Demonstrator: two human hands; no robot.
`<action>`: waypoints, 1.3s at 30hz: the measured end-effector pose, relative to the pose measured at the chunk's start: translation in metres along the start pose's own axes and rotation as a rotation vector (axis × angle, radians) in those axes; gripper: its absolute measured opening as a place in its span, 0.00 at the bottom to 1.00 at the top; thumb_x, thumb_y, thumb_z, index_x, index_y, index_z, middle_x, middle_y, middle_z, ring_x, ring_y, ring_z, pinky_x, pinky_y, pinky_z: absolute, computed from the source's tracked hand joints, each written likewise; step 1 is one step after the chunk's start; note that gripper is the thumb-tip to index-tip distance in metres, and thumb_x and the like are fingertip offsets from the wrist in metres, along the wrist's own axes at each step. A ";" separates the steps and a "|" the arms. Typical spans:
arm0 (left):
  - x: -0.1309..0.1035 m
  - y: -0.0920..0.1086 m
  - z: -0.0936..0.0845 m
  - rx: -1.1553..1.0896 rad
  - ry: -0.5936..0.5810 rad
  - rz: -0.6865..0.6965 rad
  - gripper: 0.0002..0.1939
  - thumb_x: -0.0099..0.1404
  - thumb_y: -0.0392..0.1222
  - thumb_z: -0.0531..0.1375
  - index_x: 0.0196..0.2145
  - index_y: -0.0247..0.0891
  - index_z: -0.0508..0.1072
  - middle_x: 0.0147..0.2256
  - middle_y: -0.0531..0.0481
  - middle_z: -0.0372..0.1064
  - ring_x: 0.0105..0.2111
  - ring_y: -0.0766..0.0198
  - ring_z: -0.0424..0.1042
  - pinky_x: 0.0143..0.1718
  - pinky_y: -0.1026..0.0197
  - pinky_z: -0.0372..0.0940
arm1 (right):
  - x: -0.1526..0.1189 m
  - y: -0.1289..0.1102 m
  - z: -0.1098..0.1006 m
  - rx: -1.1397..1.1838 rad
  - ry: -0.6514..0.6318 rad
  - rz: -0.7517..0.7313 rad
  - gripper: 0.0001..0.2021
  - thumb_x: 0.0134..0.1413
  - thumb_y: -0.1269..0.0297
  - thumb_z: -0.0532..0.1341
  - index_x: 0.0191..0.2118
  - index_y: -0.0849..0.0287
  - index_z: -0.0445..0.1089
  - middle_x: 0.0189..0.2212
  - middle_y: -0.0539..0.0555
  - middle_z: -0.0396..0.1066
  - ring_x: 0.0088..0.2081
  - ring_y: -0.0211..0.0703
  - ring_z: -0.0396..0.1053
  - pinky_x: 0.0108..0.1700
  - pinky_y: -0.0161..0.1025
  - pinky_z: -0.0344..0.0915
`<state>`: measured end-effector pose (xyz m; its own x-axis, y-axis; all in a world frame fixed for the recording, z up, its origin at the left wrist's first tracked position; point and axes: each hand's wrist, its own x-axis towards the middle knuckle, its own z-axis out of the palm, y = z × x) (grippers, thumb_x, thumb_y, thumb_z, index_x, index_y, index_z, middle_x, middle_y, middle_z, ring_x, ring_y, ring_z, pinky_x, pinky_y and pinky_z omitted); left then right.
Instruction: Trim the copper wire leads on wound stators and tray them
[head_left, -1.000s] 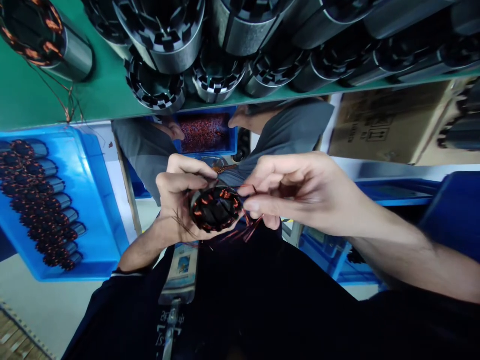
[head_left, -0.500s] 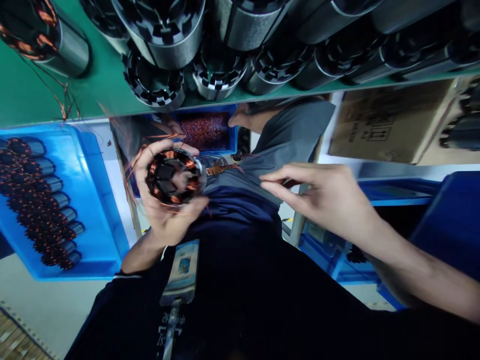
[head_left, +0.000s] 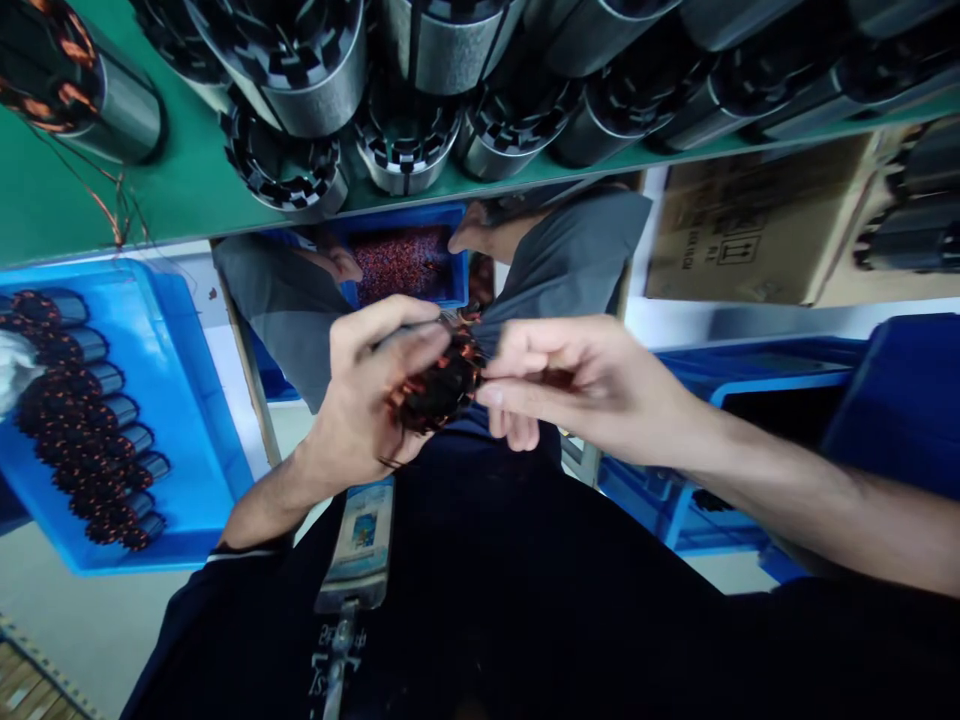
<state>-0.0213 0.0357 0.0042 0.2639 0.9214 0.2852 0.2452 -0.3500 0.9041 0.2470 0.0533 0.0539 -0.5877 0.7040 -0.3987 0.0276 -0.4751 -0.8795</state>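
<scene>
My left hand (head_left: 364, 390) is wrapped round a motor stator (head_left: 441, 388) with copper windings, held above my lap. The stator is tilted, with its dark, wound end facing up and toward my right hand, and blurred by motion. At the stator's right edge, my right hand (head_left: 577, 385) has its thumb and forefinger pinched together. Whatever lies between those fingertips is too small and blurred to make out. Behind the stator, a blue bin (head_left: 459, 290) with reddish copper scraps (head_left: 401, 260) sits low between my legs.
Bare stators (head_left: 409, 150) stand in rows on the green bench (head_left: 187, 215), with a copper-wound stator (head_left: 124, 110) at its left. Several wound stators (head_left: 90, 430) lie in the left blue crate (head_left: 199, 400). A cardboard box (head_left: 757, 230) and blue bins (head_left: 787, 370) are on the right.
My left hand has moved right and turned the stator, which faced up toward the camera before. My right hand has come left, from apart to the stator's edge. Something white now shows at the left crate.
</scene>
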 end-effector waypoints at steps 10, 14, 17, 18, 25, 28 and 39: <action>0.008 0.023 0.031 -1.093 0.146 -1.009 0.30 0.65 0.64 0.84 0.49 0.37 0.84 0.45 0.44 0.82 0.39 0.64 0.80 0.34 0.67 0.76 | -0.031 0.036 0.019 -1.246 0.049 -0.478 0.12 0.78 0.77 0.63 0.41 0.55 0.77 0.29 0.47 0.75 0.30 0.39 0.72 0.33 0.43 0.67; 0.010 0.019 0.024 -1.110 0.211 -0.805 0.26 0.64 0.55 0.85 0.49 0.40 0.83 0.41 0.49 0.80 0.30 0.71 0.73 0.28 0.70 0.71 | -0.036 0.032 0.004 -0.743 0.033 -0.437 0.07 0.77 0.66 0.72 0.41 0.54 0.78 0.28 0.45 0.78 0.25 0.35 0.72 0.28 0.38 0.65; 0.005 0.015 0.018 -1.072 0.091 -0.602 0.23 0.67 0.45 0.80 0.58 0.47 0.84 0.45 0.49 0.81 0.31 0.69 0.74 0.33 0.66 0.74 | -0.027 0.014 0.000 -0.347 0.229 -0.385 0.10 0.69 0.57 0.80 0.48 0.51 0.83 0.32 0.48 0.83 0.28 0.38 0.78 0.30 0.36 0.72; 0.002 0.013 0.017 -1.031 0.060 -0.538 0.25 0.67 0.45 0.79 0.60 0.49 0.84 0.50 0.48 0.81 0.35 0.66 0.77 0.38 0.63 0.76 | -0.022 0.009 0.002 -0.280 0.232 -0.355 0.12 0.67 0.56 0.81 0.49 0.51 0.83 0.34 0.49 0.84 0.30 0.39 0.80 0.31 0.37 0.74; -0.014 -0.005 0.015 -0.846 -0.118 -0.411 0.40 0.64 0.50 0.78 0.72 0.53 0.77 0.56 0.45 0.79 0.50 0.51 0.82 0.49 0.53 0.79 | 0.003 0.008 0.029 -0.193 0.163 -0.224 0.16 0.70 0.56 0.80 0.35 0.57 0.78 0.26 0.45 0.76 0.25 0.31 0.67 0.30 0.33 0.67; -0.022 -0.010 0.016 -0.855 -0.071 -0.433 0.39 0.64 0.58 0.79 0.69 0.50 0.79 0.60 0.41 0.76 0.55 0.46 0.82 0.54 0.50 0.81 | 0.000 0.009 0.028 -0.235 0.199 -0.208 0.15 0.70 0.55 0.79 0.35 0.54 0.78 0.28 0.46 0.77 0.26 0.34 0.68 0.30 0.37 0.69; -0.016 0.001 0.019 -0.847 -0.032 -0.595 0.38 0.69 0.56 0.80 0.72 0.52 0.76 0.62 0.45 0.82 0.54 0.48 0.85 0.50 0.53 0.83 | 0.002 0.028 0.034 -0.292 0.235 -0.218 0.09 0.72 0.61 0.77 0.45 0.53 0.78 0.32 0.46 0.82 0.30 0.36 0.77 0.33 0.34 0.71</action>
<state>-0.0074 0.0171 -0.0055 0.3425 0.8974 -0.2781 -0.3893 0.4050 0.8273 0.2192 0.0235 0.0371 -0.4058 0.8886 -0.2139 0.1705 -0.1563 -0.9729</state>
